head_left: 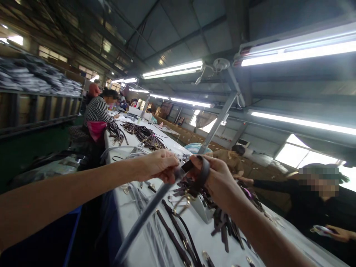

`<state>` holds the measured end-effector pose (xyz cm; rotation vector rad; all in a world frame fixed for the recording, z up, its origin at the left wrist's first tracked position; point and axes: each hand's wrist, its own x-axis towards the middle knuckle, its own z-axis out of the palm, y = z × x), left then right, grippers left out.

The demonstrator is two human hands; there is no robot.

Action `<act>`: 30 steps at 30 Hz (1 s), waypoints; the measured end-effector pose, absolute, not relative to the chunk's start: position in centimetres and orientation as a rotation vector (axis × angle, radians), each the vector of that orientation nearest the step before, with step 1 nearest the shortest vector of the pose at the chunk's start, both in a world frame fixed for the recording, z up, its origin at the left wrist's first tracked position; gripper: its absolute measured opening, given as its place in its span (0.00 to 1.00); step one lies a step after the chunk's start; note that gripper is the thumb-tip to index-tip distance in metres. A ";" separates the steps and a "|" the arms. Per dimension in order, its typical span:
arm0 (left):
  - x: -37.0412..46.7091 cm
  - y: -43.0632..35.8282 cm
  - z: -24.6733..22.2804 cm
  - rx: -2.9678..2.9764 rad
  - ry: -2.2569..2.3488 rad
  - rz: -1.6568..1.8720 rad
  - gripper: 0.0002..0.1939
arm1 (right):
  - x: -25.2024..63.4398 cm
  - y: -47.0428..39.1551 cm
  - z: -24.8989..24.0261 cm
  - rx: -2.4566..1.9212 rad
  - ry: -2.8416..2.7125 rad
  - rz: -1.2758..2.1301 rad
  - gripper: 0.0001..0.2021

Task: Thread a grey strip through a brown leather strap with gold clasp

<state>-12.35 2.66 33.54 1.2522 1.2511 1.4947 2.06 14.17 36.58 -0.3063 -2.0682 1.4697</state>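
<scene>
We held the dark belt strap (200,174) in a closed grip between left hand (159,165) and right hand (219,181) above the tabletop (130,215); the white tray (200,210) perhaps held buckles.

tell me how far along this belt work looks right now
Done: dark finished-looking belts lie heaped farther down the white table. In hand: the left hand grips a long grey strap, while the right hand holds a dark strap loop against its end. Left: loose dark straps and metal buckles lie below the hands, apparently unjoined.
</scene>
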 end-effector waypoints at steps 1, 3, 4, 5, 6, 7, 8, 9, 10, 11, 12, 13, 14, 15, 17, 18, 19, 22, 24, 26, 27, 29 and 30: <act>-12.0 2.9 32.9 1.237 1.253 1.480 0.12 | 2.0 14.3 35.8 -0.326 -2.048 1.501 0.22; -11.6 3.5 31.3 1.209 1.273 1.445 0.13 | 2.0 14.8 34.6 -0.364 -1.976 1.538 0.23; -11.5 3.8 30.3 1.197 1.285 1.429 0.13 | 2.1 15.2 34.2 -0.377 -1.919 1.554 0.23; -11.4 4.0 29.5 1.188 1.295 1.412 0.13 | 2.3 15.8 34.0 -0.392 -1.849 1.571 0.23; -11.3 4.2 28.7 1.182 1.304 1.393 0.12 | 2.5 16.4 33.8 -0.416 -1.772 1.592 0.23; -11.3 4.3 28.0 1.178 1.312 1.374 0.12 | 2.8 17.0 33.8 -0.449 -1.698 1.615 0.23; -11.2 4.3 27.5 1.174 1.318 1.356 0.11 | 3.1 17.6 33.7 -0.485 -1.636 1.638 0.23; -11.1 4.3 27.1 1.171 1.322 1.340 0.11 | 3.5 18.2 33.8 -0.515 -1.588 1.659 0.23; -11.0 4.3 26.8 1.170 1.326 1.327 0.10 | 3.8 18.7 33.8 -0.539 -1.559 1.677 0.22; -10.9 4.3 26.6 1.170 1.328 1.317 0.10 | 4.1 19.1 33.8 -0.552 -1.537 1.684 0.22; -10.8 4.3 26.4 1.172 1.330 1.309 0.10 | 4.5 19.5 33.8 -0.552 -1.525 1.685 0.21; -10.7 4.4 26.2 1.172 1.332 1.301 0.10 | 4.8 19.7 33.9 -0.540 -1.516 1.680 0.21; -10.6 4.5 25.9 1.173 1.335 1.292 0.10 | 5.1 19.9 34.0 -0.524 -1.504 1.678 0.21; -10.5 4.6 25.7 1.172 1.338 1.282 0.10 | 5.4 20.0 34.2 -0.505 -1.491 1.673 0.21; -10.4 4.9 25.4 1.170 1.345 1.268 0.10 | 5.9 19.9 34.7 -0.457 -1.481 1.647 0.21; -10.3 5.0 25.4 1.171 1.350 1.265 0.10 | 6.2 19.7 35.0 -0.427 -1.496 1.620 0.21; -10.2 5.1 25.6 1.174 1.354 1.268 0.10 | 6.4 19.4 35.3 -0.398 -1.533 1.582 0.20; -9.9 5.1 26.9 1.201 1.355 1.300 0.07 | 7.1 17.7 36.0 -0.299 -1.743 1.434 0.17; -9.5 5.1 28.2 1.228 1.340 1.330 0.07 | 7.4 16.1 36.1 -0.242 -1.887 1.364 0.14; -9.0 5.0 29.4 1.261 1.309 1.358 0.07 | 7.5 14.8 35.9 -0.234 -1.999 1.366 0.13; -8.8 4.9 29.9 1.278 1.291 1.372 0.07 | 7.5 14.4 35.8 -0.247 -2.040 1.391 0.13; -8.5 4.8 30.4 1.304 1.260 1.401 0.08 | 7.7 14.0 35.6 -0.280 -2.078 1.438 0.14; -8.4 4.8 30.6 1.310 1.256 1.413 0.08 | 7.8 14.0 35.6 -0.292 -2.080 1.434 0.15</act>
